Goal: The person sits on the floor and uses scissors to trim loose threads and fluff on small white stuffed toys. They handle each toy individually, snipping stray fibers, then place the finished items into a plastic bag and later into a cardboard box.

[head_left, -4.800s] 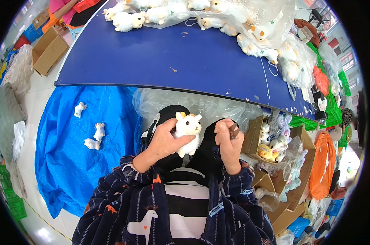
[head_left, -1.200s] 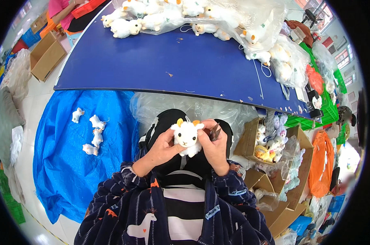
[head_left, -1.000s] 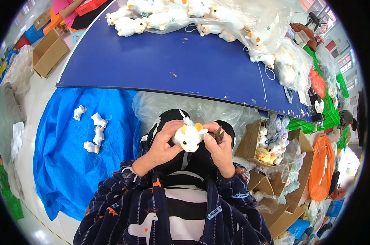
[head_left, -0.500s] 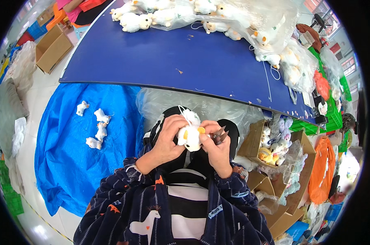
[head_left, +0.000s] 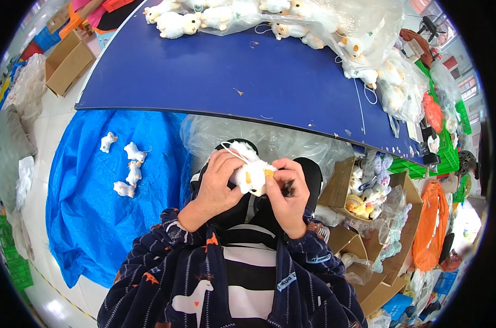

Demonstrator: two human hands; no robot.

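Observation:
Above my lap I hold a small white plush toy point(head_left: 249, 177) with orange-yellow ears, a dark eye and a white cord loop point(head_left: 231, 149). My left hand point(head_left: 216, 183) is closed round its body, with the loop lying over the fingers. At the toy's right-hand ear, the thumb and fingers of my right hand point(head_left: 289, 197) pinch. A dark pair of snips point(head_left: 288, 188) is tucked inside that same hand, mostly hidden by the fingers.
Ahead is a blue table point(head_left: 188, 76) with many white plush toys point(head_left: 218, 17) and clear bags along its far edge. Several toys point(head_left: 133, 172) lie on a blue sheet point(head_left: 89, 218) at left. Cardboard boxes point(head_left: 335, 188) holding plush toys stand at right.
The plush toy has turned slightly, and its cord loop now lies further left over my left hand. The snips' pointed blades, which stuck out beside my right hand, are now largely covered by its fingers.

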